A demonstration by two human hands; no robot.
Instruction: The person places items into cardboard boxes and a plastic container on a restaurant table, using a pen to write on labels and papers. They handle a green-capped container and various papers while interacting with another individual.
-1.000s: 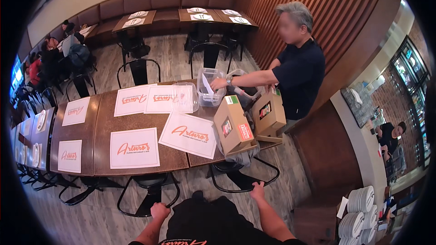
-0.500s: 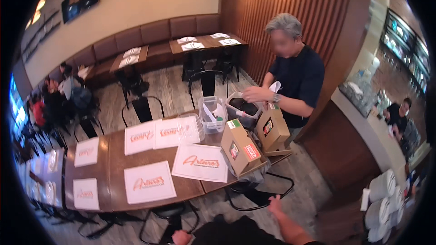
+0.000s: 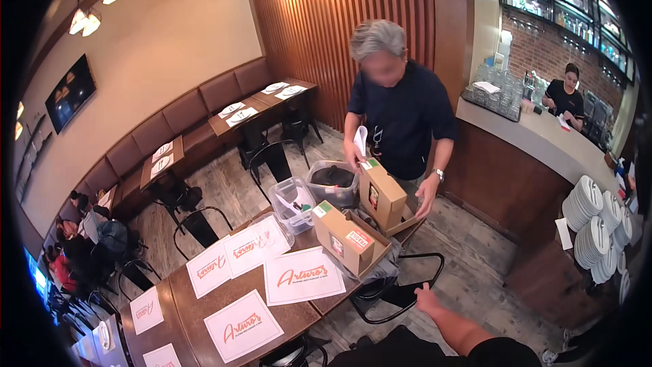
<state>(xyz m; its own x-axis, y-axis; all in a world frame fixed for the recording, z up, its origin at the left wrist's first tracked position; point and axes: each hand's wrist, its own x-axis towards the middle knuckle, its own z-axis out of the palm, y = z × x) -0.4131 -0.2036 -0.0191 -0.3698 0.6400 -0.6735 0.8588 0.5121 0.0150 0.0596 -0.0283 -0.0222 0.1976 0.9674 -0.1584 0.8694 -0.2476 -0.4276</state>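
Observation:
My right hand [image 3: 426,300] reaches in from the lower right over the floor, fingers partly stretched, with nothing visible in it. It is nearest to a black metal chair [image 3: 436,273]; whether it touches the chair I cannot tell. My left hand is out of view. Beyond the chair, two brown cardboard boxes [image 3: 343,239] stand at the table's end. Across from me a person in a dark shirt [image 3: 401,109] has both hands at the farther cardboard box [image 3: 382,196], one holding a white paper or cloth piece [image 3: 360,141].
Two clear plastic bins [image 3: 292,207] stand beside the boxes; the farther holds something black. White printed placemats [image 3: 304,277] lie along the brown table [image 3: 193,319]. Stacked plates [image 3: 589,214] stand at right, near a bar counter [image 3: 502,132] with another person behind it.
My view has swung right and up. My left hand has left the picture. The person across has moved their hands from the bin to the farther cardboard box.

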